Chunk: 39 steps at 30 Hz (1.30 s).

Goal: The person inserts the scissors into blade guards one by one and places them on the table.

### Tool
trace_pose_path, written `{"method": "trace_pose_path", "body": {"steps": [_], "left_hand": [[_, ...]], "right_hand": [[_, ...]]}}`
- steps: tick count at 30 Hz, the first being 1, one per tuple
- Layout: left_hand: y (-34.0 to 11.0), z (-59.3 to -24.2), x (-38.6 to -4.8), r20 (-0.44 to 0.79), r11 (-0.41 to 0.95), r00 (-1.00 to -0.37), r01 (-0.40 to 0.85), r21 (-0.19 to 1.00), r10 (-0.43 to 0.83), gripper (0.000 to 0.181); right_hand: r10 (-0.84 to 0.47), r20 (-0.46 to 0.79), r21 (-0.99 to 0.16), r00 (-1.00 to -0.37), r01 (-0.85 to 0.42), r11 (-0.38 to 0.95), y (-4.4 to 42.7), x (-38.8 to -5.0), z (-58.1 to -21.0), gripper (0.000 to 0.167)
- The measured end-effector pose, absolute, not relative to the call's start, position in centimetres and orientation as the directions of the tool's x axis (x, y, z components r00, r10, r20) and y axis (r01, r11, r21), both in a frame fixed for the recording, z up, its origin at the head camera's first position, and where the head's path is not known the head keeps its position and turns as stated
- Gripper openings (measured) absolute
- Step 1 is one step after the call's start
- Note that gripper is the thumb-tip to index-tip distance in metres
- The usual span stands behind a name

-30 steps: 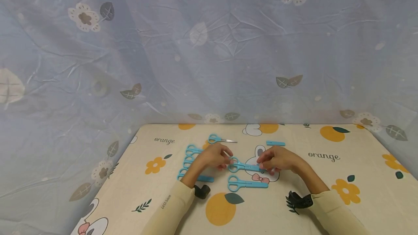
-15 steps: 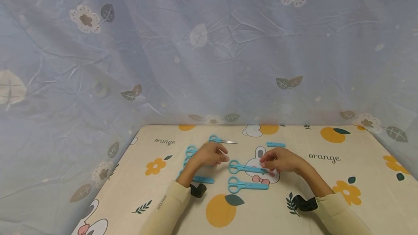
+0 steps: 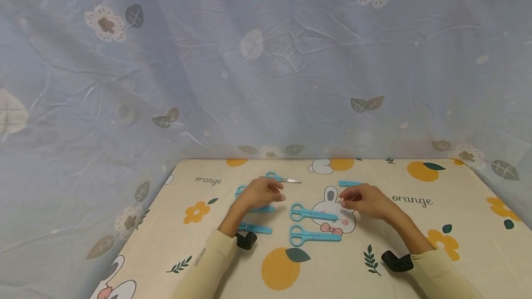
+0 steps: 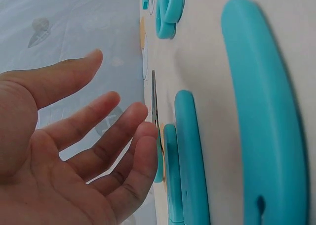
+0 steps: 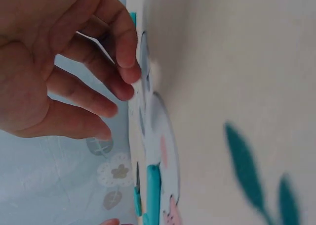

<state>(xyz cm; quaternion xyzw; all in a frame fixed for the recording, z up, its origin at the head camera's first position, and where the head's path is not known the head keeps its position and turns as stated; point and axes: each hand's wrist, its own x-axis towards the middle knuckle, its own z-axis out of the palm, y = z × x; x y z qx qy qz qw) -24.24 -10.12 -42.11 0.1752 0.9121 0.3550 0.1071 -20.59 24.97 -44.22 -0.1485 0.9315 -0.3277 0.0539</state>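
My left hand (image 3: 262, 194), fingers loosely bent and holding nothing, hovers above a column of blue sheathed scissors (image 3: 255, 228) at the left; hand and forearm hide parts of them. In the left wrist view, blue sheaths (image 4: 266, 111) lie beside that hand. My right hand (image 3: 367, 201) is raised with nothing in its fingers, near a loose blue sheath (image 3: 348, 183) that it partly covers. Between the hands lie two sheathed scissors, an upper pair (image 3: 313, 214) and a lower pair (image 3: 315, 236), handles to the left. Farther back, unsheathed scissors (image 3: 291, 180) show a bare metal blade.
A cream cloth printed with oranges, flowers and a rabbit covers the table (image 3: 332, 271). Behind and along the sides hangs a grey-blue floral curtain (image 3: 266, 82). Dark wrist devices are worn at both cuffs.
Both hands have drawn away from the upper sheathed scissors: the left went left over the column, the right went right toward the loose sheath. The scissors between them stay lying on the cloth.
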Motion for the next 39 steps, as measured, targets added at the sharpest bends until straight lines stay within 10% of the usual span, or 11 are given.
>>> {"method": "trace_pose_path", "body": {"steps": [39], "left_hand": [[-12.7,-43.4,-26.7,0.000,0.668,-0.913,0.299,0.682,0.408,0.068]], "right_hand": [[-0.171,0.092,-0.549,-0.981,-0.193,0.813,27.3,-21.3,-45.1,0.068]]}}
